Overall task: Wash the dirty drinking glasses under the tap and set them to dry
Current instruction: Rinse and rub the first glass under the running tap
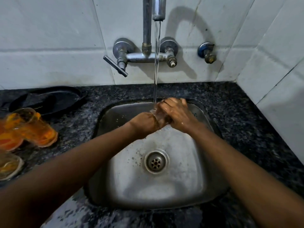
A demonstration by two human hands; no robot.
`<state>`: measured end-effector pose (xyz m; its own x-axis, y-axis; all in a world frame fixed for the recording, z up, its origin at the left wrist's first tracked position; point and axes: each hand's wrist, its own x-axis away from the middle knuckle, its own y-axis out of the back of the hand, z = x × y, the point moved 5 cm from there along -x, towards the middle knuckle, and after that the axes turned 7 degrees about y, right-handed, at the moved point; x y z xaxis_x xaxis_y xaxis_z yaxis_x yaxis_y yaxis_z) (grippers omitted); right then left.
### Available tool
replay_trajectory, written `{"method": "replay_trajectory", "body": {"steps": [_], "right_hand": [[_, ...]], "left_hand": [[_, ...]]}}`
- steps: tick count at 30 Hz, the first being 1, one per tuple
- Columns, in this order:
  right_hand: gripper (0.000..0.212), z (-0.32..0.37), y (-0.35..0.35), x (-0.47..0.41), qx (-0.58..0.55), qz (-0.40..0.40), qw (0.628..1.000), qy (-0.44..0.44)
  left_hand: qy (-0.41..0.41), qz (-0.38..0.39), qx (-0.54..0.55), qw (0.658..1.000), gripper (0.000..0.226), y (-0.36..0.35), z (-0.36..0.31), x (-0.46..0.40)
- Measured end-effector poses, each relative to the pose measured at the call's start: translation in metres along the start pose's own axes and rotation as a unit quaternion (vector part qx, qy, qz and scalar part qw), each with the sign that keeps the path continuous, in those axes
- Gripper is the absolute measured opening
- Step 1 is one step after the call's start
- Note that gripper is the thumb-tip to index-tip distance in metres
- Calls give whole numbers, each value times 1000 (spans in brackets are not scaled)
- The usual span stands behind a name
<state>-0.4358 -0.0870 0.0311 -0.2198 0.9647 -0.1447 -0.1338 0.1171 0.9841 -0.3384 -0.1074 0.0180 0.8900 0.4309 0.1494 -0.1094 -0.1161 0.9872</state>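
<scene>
Water (156, 63) hits the glass (158, 116); my right hand (176, 115) grips it, my left hand (146, 124) rubs inside. I should turn it slowly.

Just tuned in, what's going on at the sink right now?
A person is rinsing a clear glass under the running tap, over the steel sink. The right hand grips the glass while the left hand works at it. More glasses, some orange-tinted, lie on the counter to the left.
</scene>
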Motion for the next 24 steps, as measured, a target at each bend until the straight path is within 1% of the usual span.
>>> {"method": "replay_trajectory", "body": {"steps": [1, 2, 4, 5, 6, 7, 8, 9, 10, 11, 12, 13, 14, 15, 16, 18, 19, 20, 23, 24], "right_hand": [[63, -2, 1, 0, -1, -1, 1000, -5], [62, -3, 3, -1, -5, -11, 1000, -12], [62, -6, 6, -3, -18, -31, 999, -27], [64, -7, 5, -4, -27, -31, 998, -37], [67, -7, 4, -4, -42, -27, 998, -49], [71, -7, 3, -4, -58, -23, 996, -64], [73, -6, 3, -3, -66, -22, 995, -76], [73, -6, 4, -3, -62, -21, 994, -82], [72, -5, 6, -3, -49, -20, 995, -84], [69, -3, 8, -3, -32, -20, 996, -84], [65, -2, 11, -3, -12, -20, 996, -85], [62, -2, 12, -4, 14, -15, 996, -87], [59, -1, 13, -6, 46, -5, 995, -86], [56, 1, 14, -7, 80, 5, 994, -81], [54, 2, 15, -8, 109, 13, 991, -74], [56, 5, 15, -9, 153, 41, 986, -57], [59, 6, 14, -9, 174, 61, 982, -48], [60, 9, 13, -8, 195, 76, 977, -38], [55, 16, 10, -8, 228, 87, 970, -13], [56, 16, 9, -7, 232, 91, 968, -10]], "left_hand": [[-5, -46, 2, 999, 52, 5, -1, 0], [-25, -93, 8, 995, 50, 9, -3, -1], [-11, -86, 18, 996, 58, 10, -4, -9], [32, -22, 109, 993, 64, 8, 1, -14], [75, 53, 231, 969, 68, 4, 5, -17], [105, 102, 365, 919, 69, 3, 5, -18], [110, 119, 466, 870, 68, 7, 4, -17], [104, 112, 542, 826, 64, 13, 5, -14], [90, 91, 619, 775, 56, 16, 9, -12], [87, 64, 699, 707, 49, 16, 14, -11], [95, 35, 776, 622, 39, 14, 19, -7], [120, 0, 825, 552, 27, 10, 24, -5], [155, -33, 854, 495, 27, 5, 28, -2], [195, -57, 859, 470, 33, -3, 33, -1], [233, -72, 850, 467, 36, -10, 34, 0], [290, -74, 827, 475, 35, -23, 33, 3], [312, -68, 824, 468, 34, -27, 30, 5], [331, -57, 820, 464, 34, -30, 26, 8], [359, -33, 802, 476, 35, -36, 20, 13], [365, -37, 806, 464, 36, -35, 19, 15]]}}
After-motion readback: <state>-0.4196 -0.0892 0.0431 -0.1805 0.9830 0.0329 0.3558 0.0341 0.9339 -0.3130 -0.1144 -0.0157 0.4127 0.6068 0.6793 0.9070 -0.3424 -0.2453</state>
